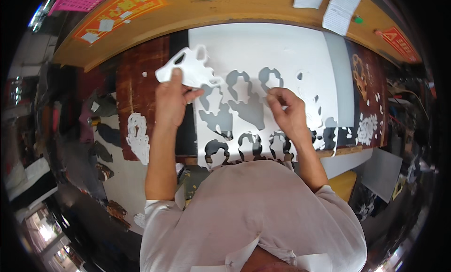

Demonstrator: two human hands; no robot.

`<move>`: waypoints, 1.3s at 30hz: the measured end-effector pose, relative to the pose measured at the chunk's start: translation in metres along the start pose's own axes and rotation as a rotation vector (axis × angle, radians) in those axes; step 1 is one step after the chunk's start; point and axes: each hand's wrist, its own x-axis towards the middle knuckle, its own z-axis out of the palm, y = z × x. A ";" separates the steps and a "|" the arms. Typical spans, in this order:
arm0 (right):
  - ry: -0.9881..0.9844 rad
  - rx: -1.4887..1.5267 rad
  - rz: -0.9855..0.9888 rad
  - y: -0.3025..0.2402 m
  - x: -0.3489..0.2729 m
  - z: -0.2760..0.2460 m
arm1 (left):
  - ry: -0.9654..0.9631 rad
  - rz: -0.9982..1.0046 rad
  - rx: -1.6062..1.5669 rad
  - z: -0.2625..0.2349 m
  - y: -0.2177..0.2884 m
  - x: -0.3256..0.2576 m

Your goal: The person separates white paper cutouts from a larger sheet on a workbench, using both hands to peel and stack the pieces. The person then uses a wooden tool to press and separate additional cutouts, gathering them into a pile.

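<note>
My left hand (170,104) grips a white cut-out piece (193,73), perhaps a small stack, with holes and a wavy edge. Its thumb lies on top and the piece is raised over the left part of a large white sheet (263,44). Several shaped holes are cut through the sheet, showing grey and black beneath. My right hand (290,113) is closed in a pinch at the sheet, beside a curved hole right of the middle. What lies between its fingertips is too small to make out.
The sheet lies on a dark red table (141,60) below a yellow wooden ledge (225,15). Stacked white cut-outs (138,135) rest at the table's left edge. White scraps (367,128) and a brown cut-out (360,77) lie on the right.
</note>
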 end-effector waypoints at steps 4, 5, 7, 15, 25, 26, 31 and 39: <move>-0.167 0.021 -0.237 -0.031 -0.003 0.029 | -0.014 -0.188 0.131 0.047 -0.052 -0.029; -0.198 -0.102 -0.177 -0.032 -0.003 0.035 | 0.028 -0.265 0.149 0.053 -0.062 -0.032; -0.171 -0.255 -0.213 -0.028 -0.006 0.044 | -0.045 -0.224 0.015 0.057 -0.078 -0.041; -0.247 -0.021 0.095 0.005 -0.012 0.028 | -0.284 -0.222 0.111 0.053 -0.074 -0.062; -0.259 -0.158 -0.276 0.009 -0.023 0.037 | -0.280 -0.180 0.340 0.044 -0.079 -0.062; -0.280 -0.183 -0.230 0.010 -0.025 0.040 | -0.278 -0.173 0.327 0.045 -0.081 -0.064; -0.215 0.166 0.270 0.036 -0.032 0.015 | -0.170 -0.184 0.338 0.026 -0.074 -0.074; -0.190 -0.318 -0.378 0.073 0.003 0.007 | -0.077 -0.300 0.372 -0.039 -0.056 -0.093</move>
